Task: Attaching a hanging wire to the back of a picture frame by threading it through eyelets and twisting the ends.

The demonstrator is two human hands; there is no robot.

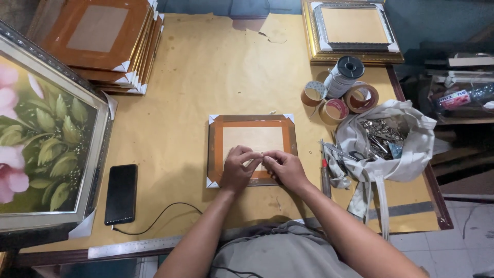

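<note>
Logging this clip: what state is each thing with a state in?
Small frame: face down, flat, corner guards on.
Left hand: fingers pinching at frame's back.
Right hand: fingers pinching beside it.
Phone: screen dark, cable attached.
Cloth bag: open, metal parts inside.
Frame stack: face down.

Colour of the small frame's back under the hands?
Orange-brown border, pale tan centre panel, white corner protectors on the small frame; head view shows it.

Paper-covered table [206, 67] w/ tiled floor [463, 247] at right.
</note>
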